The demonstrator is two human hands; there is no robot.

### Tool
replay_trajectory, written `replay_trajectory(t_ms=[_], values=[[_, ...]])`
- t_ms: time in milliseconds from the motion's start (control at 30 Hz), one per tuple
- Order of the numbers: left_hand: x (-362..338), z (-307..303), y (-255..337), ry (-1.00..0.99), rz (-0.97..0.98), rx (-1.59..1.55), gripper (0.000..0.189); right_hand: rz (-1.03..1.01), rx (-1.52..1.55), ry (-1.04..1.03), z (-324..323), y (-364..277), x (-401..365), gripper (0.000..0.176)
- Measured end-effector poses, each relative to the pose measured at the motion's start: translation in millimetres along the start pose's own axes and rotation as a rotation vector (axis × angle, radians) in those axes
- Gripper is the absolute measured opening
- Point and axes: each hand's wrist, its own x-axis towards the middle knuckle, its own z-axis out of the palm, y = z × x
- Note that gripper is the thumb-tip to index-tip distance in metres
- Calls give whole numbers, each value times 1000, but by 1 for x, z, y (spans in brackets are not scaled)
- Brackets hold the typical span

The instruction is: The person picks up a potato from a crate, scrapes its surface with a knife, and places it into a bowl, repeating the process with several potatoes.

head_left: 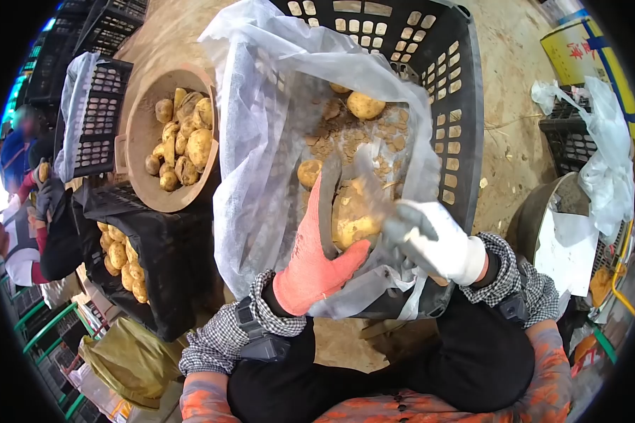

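Low centre, clamped in the pink-gloved left hand (317, 264), blurred right hand (434, 243) alongside with grip unclear: a potato (353, 220), likely heavy, firm, dusty, best cupped round its middle.

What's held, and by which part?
A potato, cupped at its left side and underside by the left hand; right hand meets its right side, grip blurred.

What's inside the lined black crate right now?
Inside the black crate, on its white liner, lie a few loose potatoes and clods of soil. The left hand, right hand and held potato cover the near floor, so anything under them cannot be seen.
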Motion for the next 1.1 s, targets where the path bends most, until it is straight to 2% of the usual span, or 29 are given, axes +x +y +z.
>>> replay_trajectory(t_ms=[33, 100, 133, 200, 333, 400, 433, 500, 533, 567, 633, 667, 733, 800, 867, 900, 967, 1033, 1100], values=[[1, -2, -2, 5, 3, 0, 91, 8, 80, 51, 0, 1, 2, 25], [2, -3, -8, -18, 266, 280, 93, -27, 47, 57, 1, -2, 4, 24], [1, -3, -10, -17, 264, 280, 93, -26, 47, 55, 1, -4, 4, 24], [-1, -4, -12, -66, 160, 301, 94, -29, -256, 4, -1, -8, 5, 24], [-2, -2, -14, -63, 186, 365, 94, -148, -302, -90, -3, 0, 6, 26], [-1, 0, -10, -35, 161, 267, 88, -287, -446, 31, 0, 6, 6, 25], [2, 0, -5, -33, 164, 274, 88, -294, -446, 30, 3, 5, 7, 25], [9, 2, 3, 44, -22, -486, 84, -111, 245, 148, 9, -1, 6, 27], [12, -2, -8, 39, 49, -665, 63, -71, 190, 167, 7, -5, 6, 29], [12, -6, -8, 41, 50, -667, 63, -70, 187, 165, 7, -5, 6, 29], [12, -12, -2, 14, 114, 170, 54, -136, 112, 132, 9, -5, 3, 28], [11, -8, 3, -16, 33, -52, 49, -136, 112, 133, 9, -5, 2, 28], [10, -9, 7, -63, 7, -144, 50, -88, 237, 105, 9, -6, 0, 27], [10, -7, 7, -110, -20, -238, 52, -71, 231, 103, 9, -7, 0, 26], [9, -1, 4, -112, -171, -573, 63, -53, 222, 102, 6, -5, 0, 25], [9, -1, 2, -113, -171, -574, 63, -72, 185, 103, 4, 1, 2, 25], [9, -2, -2, -90, -76, -462, 80, -95, 150, 105, 3, 1, 2, 25], [8, 1, 8, -87, -62, -504, 83, -105, 337, 59, 8, -8, 1, 24], [7, 4, 10, -87, -47, -551, 85, -68, 334, 90, 11, -11, 1, 23]])
